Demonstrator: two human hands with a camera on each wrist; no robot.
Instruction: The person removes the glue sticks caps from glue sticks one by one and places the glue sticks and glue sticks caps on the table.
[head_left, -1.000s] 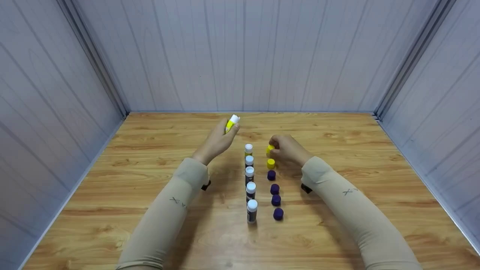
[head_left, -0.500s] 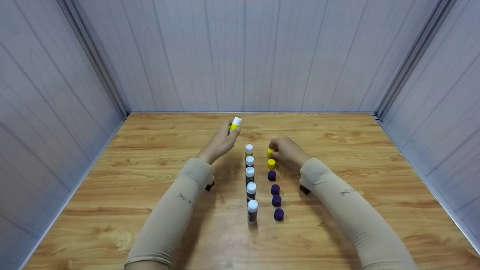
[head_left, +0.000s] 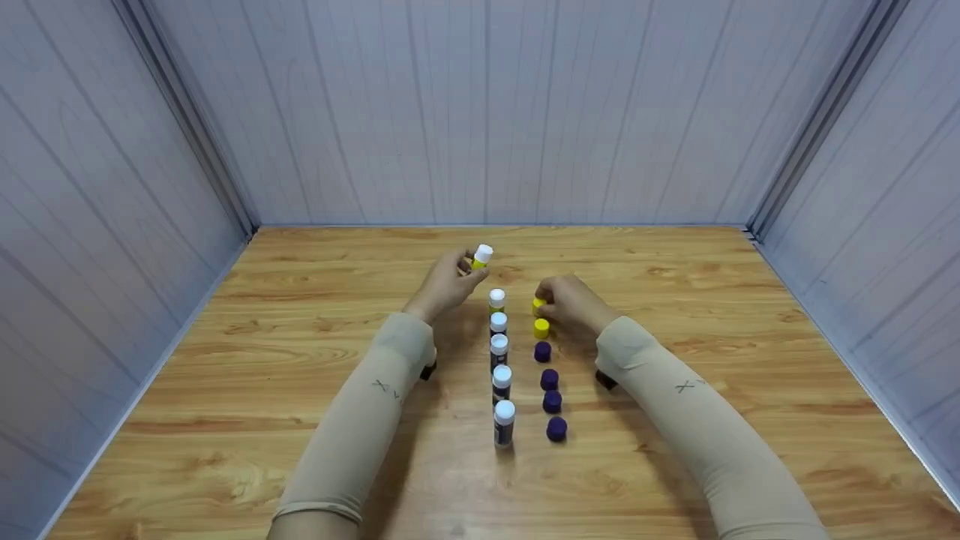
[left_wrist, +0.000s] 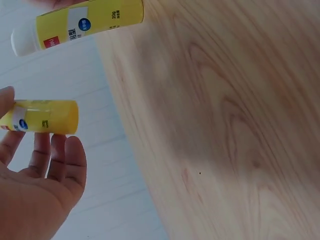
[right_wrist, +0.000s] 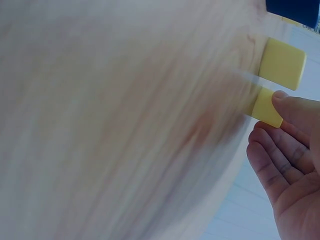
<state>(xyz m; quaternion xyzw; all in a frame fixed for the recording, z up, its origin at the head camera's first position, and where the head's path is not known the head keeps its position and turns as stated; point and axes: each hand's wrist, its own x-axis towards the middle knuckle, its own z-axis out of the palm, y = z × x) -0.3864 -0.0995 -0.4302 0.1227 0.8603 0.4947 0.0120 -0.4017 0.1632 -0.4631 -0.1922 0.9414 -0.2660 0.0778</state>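
Note:
My left hand (head_left: pixel 448 283) grips a yellow glue stick (head_left: pixel 481 259) with a white top, tilted and raised off the table behind the row. In the left wrist view that glue stick (left_wrist: pixel 55 116) lies between thumb and fingers. Another yellow glue stick (left_wrist: pixel 95 22) stands nearby, heading a row of white-topped sticks. My right hand (head_left: pixel 574 301) pinches a small yellow cap (head_left: pixel 538 306) at the far end of a row of caps. Beside it sits a second yellow cap (right_wrist: pixel 283 63), apart from the fingers.
Several dark-labelled glue sticks (head_left: pixel 504 425) stand upright in a line toward me on the wooden table (head_left: pixel 262 360). Several dark purple caps (head_left: pixel 556 429) form a parallel line to their right. Panelled walls (head_left: pixel 480 112) enclose the back and sides.
My left hand has moved right and slightly nearer with the glue stick, toward the end of the row. The right hand has lowered slightly with the yellow cap. The standing sticks stay put.

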